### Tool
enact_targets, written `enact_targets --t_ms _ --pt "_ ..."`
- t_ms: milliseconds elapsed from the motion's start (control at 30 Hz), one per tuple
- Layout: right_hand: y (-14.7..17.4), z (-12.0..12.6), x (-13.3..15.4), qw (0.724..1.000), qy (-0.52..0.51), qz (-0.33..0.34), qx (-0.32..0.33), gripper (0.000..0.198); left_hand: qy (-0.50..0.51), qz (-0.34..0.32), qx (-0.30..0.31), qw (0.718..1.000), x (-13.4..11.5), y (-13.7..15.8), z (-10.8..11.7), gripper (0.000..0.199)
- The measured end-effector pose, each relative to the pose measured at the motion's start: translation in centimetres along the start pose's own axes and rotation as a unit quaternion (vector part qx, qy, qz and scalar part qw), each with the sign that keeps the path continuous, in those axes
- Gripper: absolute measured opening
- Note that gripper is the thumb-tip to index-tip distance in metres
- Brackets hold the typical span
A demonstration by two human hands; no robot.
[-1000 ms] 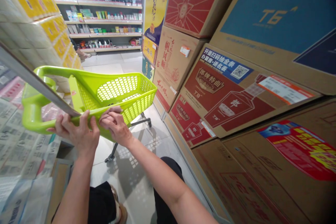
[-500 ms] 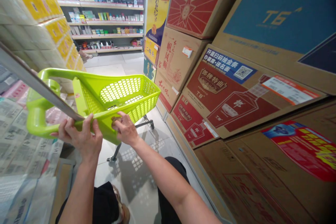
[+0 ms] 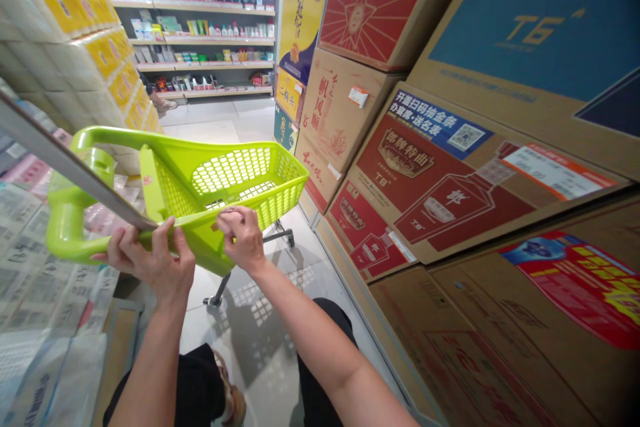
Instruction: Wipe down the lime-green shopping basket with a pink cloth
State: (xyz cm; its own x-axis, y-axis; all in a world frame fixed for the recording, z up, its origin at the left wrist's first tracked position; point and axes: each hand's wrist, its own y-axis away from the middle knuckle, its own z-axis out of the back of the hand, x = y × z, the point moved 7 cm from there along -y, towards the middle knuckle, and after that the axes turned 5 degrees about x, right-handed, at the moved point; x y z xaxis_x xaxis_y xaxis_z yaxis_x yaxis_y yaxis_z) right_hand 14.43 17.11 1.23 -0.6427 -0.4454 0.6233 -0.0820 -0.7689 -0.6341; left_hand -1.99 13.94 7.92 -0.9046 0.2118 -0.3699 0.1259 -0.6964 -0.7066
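Note:
A lime-green plastic shopping cart [image 3: 220,163] stands in front of me, its basket pointing away to the right. The fingers of my left hand [image 3: 155,260] are bent over the cart's near side rim. Beside those fingers ends a long grey flat strip [image 3: 75,163], which slants down from the left edge; whether the hand touches it, I cannot tell. My right hand [image 3: 243,237] is closed against the same side of the cart, fingers curled together. At its fingertips a small brownish patch [image 3: 215,226] shows on the green plastic; anything between the fingers is hidden.
Stacked cardboard cartons [image 3: 345,107] line the right side. Yellow-and-white wrapped packs [image 3: 100,60] are piled at the left, with plastic-wrapped goods [image 3: 45,267] nearer me. Shelves of small products [image 3: 200,40] stand at the back. A person's foot [image 3: 167,105] shows beyond the packs.
My right hand has turned a little and its fingers have curled in more tightly at the cart's side. The left hand stays at the rim.

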Motion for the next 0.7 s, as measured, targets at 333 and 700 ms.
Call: enact_targets --t_ms 333,700 --pt "-1.2 0.8 0.9 0.998 0.022 -0.061 -0.023 0.061 0.081 0.036 -0.051 0.995 -0.7 0.6 0.6 0.033" --pt "-0.9 1.2 0.4 0.995 0.035 -0.093 -0.018 0.060 0.108 0.003 -0.068 0.992 -1.2 0.7 1.2 0.061"
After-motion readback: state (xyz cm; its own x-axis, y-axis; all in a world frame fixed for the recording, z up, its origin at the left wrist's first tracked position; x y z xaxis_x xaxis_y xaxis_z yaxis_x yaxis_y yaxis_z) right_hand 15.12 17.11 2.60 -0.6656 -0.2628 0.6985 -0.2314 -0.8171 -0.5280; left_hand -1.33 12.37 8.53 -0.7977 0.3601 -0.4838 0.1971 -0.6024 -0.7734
